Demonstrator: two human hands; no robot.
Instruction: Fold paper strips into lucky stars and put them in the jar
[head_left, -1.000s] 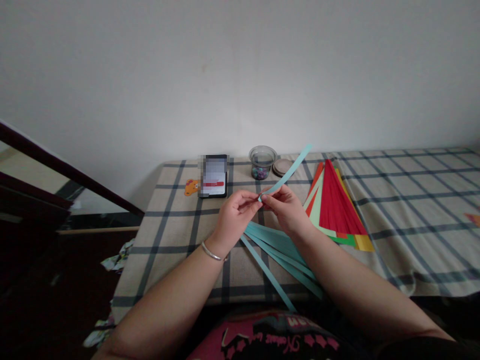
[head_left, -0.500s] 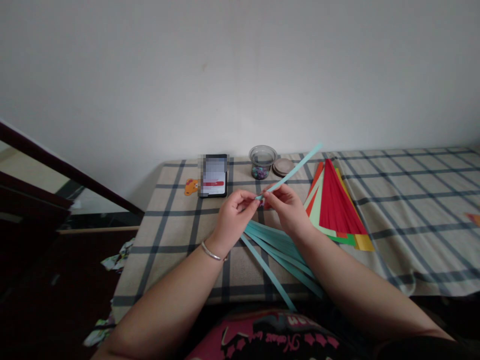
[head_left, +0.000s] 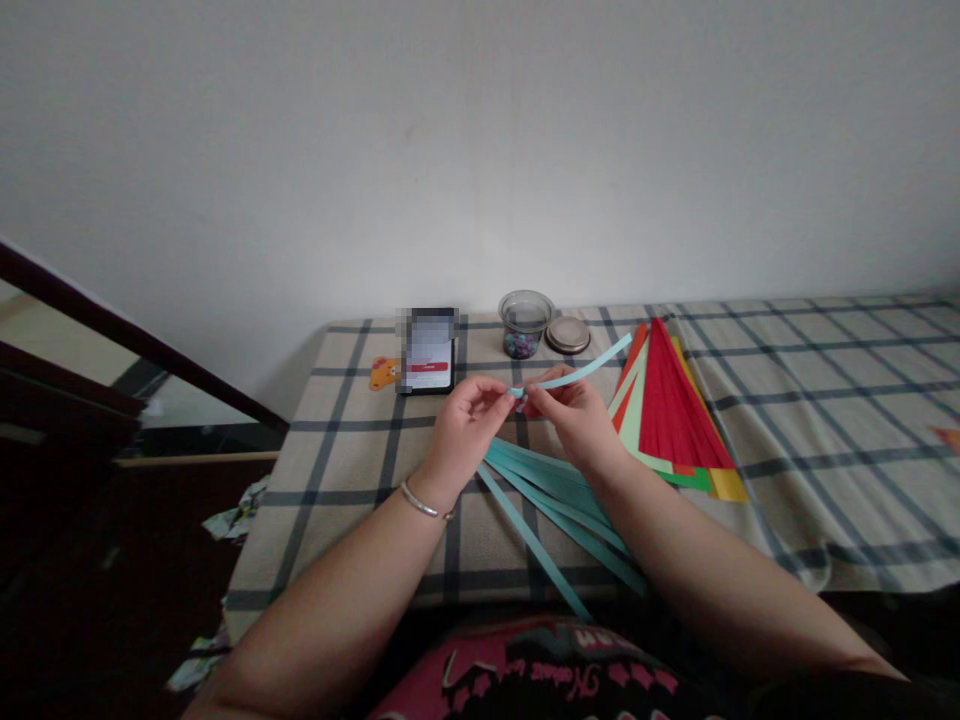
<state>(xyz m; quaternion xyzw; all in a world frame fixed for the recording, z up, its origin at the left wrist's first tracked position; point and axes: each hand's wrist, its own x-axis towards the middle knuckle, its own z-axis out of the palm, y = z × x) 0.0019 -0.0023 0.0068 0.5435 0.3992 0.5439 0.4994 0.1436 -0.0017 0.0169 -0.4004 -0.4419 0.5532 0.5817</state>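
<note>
A thin light-blue paper strip is pinched at its left end by both hands above the checked cloth. My left hand, with a silver bangle at the wrist, grips that end with thumb and fingertips. My right hand pinches the same spot from the right. The strip's free end reaches right and slightly up toward the fan of coloured strips. Under my wrists lie several more light-blue strips on the cloth.
A fan of red, green, orange and yellow paper strips lies to the right. A phone, a clear cup of small coloured pieces and its lid stand by the wall. The checked cloth drops off at left.
The strip's free end has swung down from pointing up toward the wall to lying lower and more level. Both hands stay pinched at its left end.
</note>
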